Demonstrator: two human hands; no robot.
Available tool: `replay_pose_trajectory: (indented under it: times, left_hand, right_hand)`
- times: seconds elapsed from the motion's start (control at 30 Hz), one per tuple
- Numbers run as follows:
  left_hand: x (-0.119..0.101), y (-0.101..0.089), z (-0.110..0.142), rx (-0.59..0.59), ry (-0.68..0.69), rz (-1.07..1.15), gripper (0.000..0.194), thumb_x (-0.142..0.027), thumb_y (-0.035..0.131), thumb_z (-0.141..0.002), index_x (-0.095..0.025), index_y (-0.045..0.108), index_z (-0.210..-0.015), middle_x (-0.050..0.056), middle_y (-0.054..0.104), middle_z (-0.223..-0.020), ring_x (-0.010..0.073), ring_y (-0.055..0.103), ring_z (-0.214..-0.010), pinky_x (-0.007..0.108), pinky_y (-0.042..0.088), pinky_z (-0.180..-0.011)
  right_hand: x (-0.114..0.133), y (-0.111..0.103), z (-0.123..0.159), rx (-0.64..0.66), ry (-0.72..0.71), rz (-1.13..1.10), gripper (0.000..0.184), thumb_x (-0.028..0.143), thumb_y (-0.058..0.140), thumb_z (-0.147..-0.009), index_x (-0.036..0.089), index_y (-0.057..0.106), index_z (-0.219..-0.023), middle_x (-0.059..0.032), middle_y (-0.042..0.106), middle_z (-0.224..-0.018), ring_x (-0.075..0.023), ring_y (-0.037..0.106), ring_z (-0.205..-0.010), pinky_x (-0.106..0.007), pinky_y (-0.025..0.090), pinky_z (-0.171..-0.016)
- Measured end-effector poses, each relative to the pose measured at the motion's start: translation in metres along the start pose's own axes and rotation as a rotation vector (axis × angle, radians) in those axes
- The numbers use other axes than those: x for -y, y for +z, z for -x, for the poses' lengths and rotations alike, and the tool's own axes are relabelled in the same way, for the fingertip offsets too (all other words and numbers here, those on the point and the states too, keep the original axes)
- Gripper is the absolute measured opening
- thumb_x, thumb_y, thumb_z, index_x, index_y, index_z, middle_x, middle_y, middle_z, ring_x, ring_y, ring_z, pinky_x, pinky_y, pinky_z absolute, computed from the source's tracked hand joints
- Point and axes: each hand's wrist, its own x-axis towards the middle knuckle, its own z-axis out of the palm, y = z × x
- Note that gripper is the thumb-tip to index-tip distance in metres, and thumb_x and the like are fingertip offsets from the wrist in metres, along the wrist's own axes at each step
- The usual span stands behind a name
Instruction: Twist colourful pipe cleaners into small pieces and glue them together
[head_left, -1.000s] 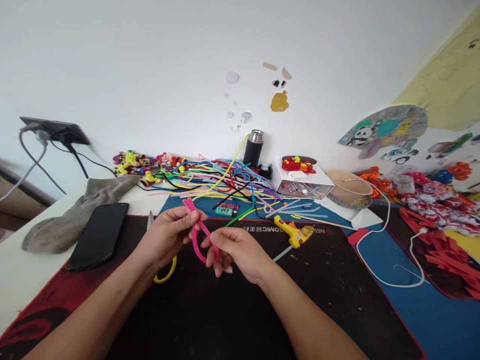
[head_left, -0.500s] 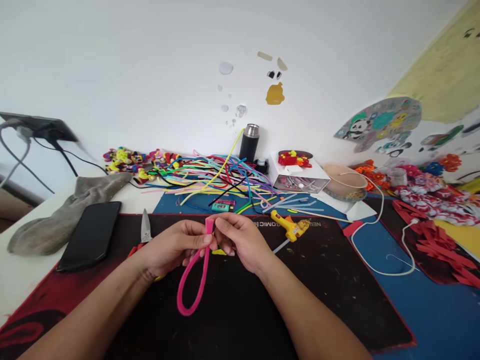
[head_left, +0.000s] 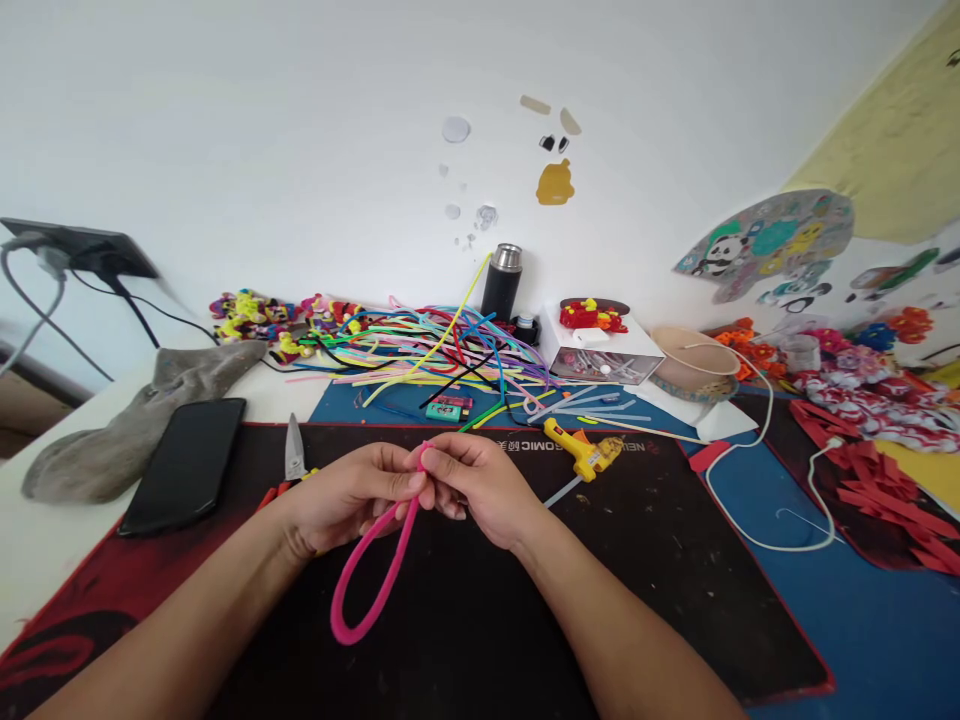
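Note:
A pink pipe cleaner (head_left: 395, 571) is bent into a long loop that hangs down towards me over the black desk mat (head_left: 465, 640). My left hand (head_left: 360, 492) pinches it where its two strands meet. Right beside that, my right hand (head_left: 476, 480) has its thumb and fingers closed on the upper end, so only a small pink tip shows above. Under my left wrist lie scissors (head_left: 294, 452), blades pointing away, their red and yellow handles partly hidden. To the right of my hands rests a yellow glue gun (head_left: 583, 450) with a clear glue stick in it.
Behind the mat is a heap of coloured pipe cleaners (head_left: 450, 350), with a black thermos (head_left: 502, 285) and a white box (head_left: 592, 345) near it. A phone (head_left: 182, 467) and a grey sock (head_left: 82, 458) lie left. A white cable (head_left: 765, 460) and red strips (head_left: 885, 500) are at right.
The loop has swung slightly left and lower. My right thumb and fingers have moved over the upper end, which stuck up more openly before.

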Motion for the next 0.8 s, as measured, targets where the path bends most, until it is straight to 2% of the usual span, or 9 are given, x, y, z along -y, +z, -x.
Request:
replay_pose_trajectory:
  times: [0.13,0.23,0.33,0.4,0.47,0.53,0.63,0.73,0.8]
  left_hand:
    - [0.000,0.002,-0.003,0.002,-0.002,-0.003,0.038,-0.047,0.093,-0.074,-0.011,0.080,-0.076,-0.001,0.054,-0.050,0.0052,0.039,-0.040,0.017,0.022,-0.038]
    - [0.000,0.006,-0.004,-0.016,0.044,-0.006,0.039,-0.046,0.092,-0.075,-0.010,0.078,-0.075,0.000,0.057,-0.055,0.0055,0.043,-0.046,0.016,0.030,-0.044]
    - [0.001,0.010,-0.005,-0.048,0.098,-0.025,0.040,-0.048,0.088,-0.081,-0.011,0.074,-0.077,0.005,0.066,-0.069,0.0108,0.057,-0.060,0.019,0.044,-0.056]
    - [0.003,0.011,-0.005,-0.043,0.091,-0.047,0.040,-0.051,0.079,-0.089,-0.014,0.070,-0.082,0.008,0.070,-0.074,0.0156,0.063,-0.065,0.023,0.048,-0.060]
    - [0.005,0.011,-0.004,-0.023,0.079,-0.058,0.036,-0.051,0.071,-0.096,-0.017,0.064,-0.086,0.005,0.065,-0.067,0.0141,0.057,-0.056,0.023,0.042,-0.054]
    - [0.007,0.011,-0.005,-0.007,0.087,-0.049,0.033,-0.048,0.068,-0.098,-0.018,0.060,-0.088,-0.003,0.052,-0.059,0.0091,0.040,-0.047,0.020,0.030,-0.047]
    - [0.007,0.010,-0.005,-0.028,0.121,-0.025,0.036,-0.049,0.066,-0.099,-0.017,0.058,-0.085,-0.007,0.037,-0.059,0.0078,0.022,-0.050,0.020,0.019,-0.045]
    - [0.005,0.010,-0.006,-0.061,0.138,-0.023,0.045,-0.053,0.060,-0.102,-0.016,0.056,-0.077,-0.006,0.034,-0.061,0.0086,0.021,-0.053,0.021,0.018,-0.047]
    - [0.005,0.009,-0.006,-0.080,0.126,-0.011,0.044,-0.050,0.058,-0.103,-0.014,0.059,-0.078,-0.005,0.034,-0.062,0.0085,0.022,-0.054,0.021,0.019,-0.048]
  right_hand:
    - [0.000,0.002,0.000,-0.063,-0.013,0.024,0.041,0.057,0.083,-0.080,0.018,0.072,-0.083,0.0025,0.064,-0.056,-0.0071,0.042,-0.043,-0.021,0.025,-0.042]
    - [0.001,0.003,0.000,-0.105,-0.064,0.045,0.041,0.057,0.082,-0.081,0.017,0.070,-0.079,0.0024,0.063,-0.055,-0.0067,0.040,-0.042,-0.022,0.024,-0.042]
    - [0.002,0.002,-0.002,-0.165,-0.127,0.039,0.042,0.057,0.082,-0.081,0.017,0.071,-0.077,0.0037,0.059,-0.052,-0.0062,0.038,-0.042,-0.022,0.024,-0.043]
    - [0.001,0.000,-0.003,-0.230,-0.169,0.026,0.041,0.057,0.083,-0.080,0.017,0.072,-0.077,0.0063,0.052,-0.047,-0.0061,0.035,-0.041,-0.023,0.023,-0.043]
    - [0.001,-0.003,-0.005,-0.295,-0.206,0.015,0.041,0.057,0.082,-0.081,0.017,0.075,-0.079,0.0082,0.045,-0.045,-0.0063,0.034,-0.040,-0.023,0.021,-0.043]
    - [0.000,-0.006,-0.006,-0.344,-0.237,0.001,0.041,0.057,0.082,-0.082,0.016,0.076,-0.082,0.0085,0.043,-0.044,-0.0065,0.034,-0.041,-0.023,0.020,-0.043]
    - [0.001,-0.008,-0.007,-0.390,-0.278,-0.021,0.040,0.055,0.082,-0.082,0.016,0.077,-0.083,0.0087,0.042,-0.045,-0.0065,0.033,-0.041,-0.023,0.021,-0.043]
    - [0.006,-0.008,-0.007,-0.429,-0.308,-0.045,0.041,0.056,0.084,-0.079,0.016,0.076,-0.081,0.0090,0.040,-0.044,-0.0065,0.032,-0.040,-0.023,0.020,-0.043]
    - [0.009,-0.008,-0.006,-0.460,-0.324,-0.058,0.042,0.057,0.086,-0.077,0.016,0.076,-0.079,0.0092,0.039,-0.044,-0.0065,0.032,-0.041,-0.023,0.020,-0.042]
